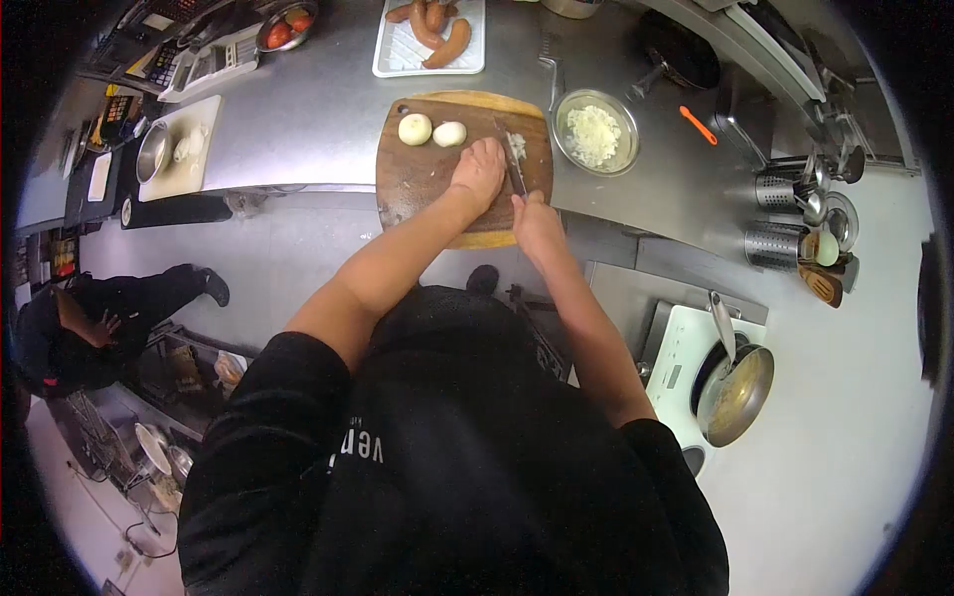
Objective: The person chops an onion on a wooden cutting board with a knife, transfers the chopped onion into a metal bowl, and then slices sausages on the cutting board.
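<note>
A wooden cutting board (pixel 417 179) lies on the steel counter in front of me. My left hand (pixel 479 169) rests with curled fingers on the board, pressing down on something hidden beneath it. My right hand (pixel 535 221) grips the handle of a knife (pixel 514 167), whose blade lies just right of my left hand. A small pile of chopped white pieces (pixel 517 144) sits by the blade tip. Two peeled onions (pixel 431 130) rest at the board's far left.
A glass bowl of chopped onion (pixel 594 134) stands right of the board. A white tray of sausages (pixel 429 40) lies behind it. An induction hob with a pan (pixel 733 392) is at my right. Utensil holders (pixel 785 214) stand far right. Another person (pixel 89 328) crouches at left.
</note>
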Available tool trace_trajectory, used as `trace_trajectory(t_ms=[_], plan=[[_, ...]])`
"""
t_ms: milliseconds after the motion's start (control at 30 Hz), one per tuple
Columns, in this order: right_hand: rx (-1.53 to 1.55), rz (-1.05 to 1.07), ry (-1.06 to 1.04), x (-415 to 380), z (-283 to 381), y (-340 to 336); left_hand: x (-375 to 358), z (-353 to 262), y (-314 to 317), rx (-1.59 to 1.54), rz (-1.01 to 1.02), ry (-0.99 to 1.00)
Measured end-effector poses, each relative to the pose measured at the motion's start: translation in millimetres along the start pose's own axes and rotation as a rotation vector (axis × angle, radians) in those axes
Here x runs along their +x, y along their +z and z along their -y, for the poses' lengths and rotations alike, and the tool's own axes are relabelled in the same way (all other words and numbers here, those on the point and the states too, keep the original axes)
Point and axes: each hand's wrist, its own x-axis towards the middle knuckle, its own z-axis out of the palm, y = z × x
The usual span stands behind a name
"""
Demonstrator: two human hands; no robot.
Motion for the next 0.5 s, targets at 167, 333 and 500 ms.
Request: trace_trajectory(t_ms=[167, 333, 500], plan=[[0.024, -0.011, 0.014, 12.9, -3.8, 19.8, -4.7, -1.8, -0.9, -0.006, -0.019, 0.011], [0.009, -0.037, -0.032, 28.7, -12.5, 13.5, 1.1, 3.7, -1.7, -0.034, 0.029, 0.016], [0.034, 0.031, 0.032, -10.4, 3.2, -17.4, -4.2, 5.9, 1.8, -0.121, -0.073, 0.010]])
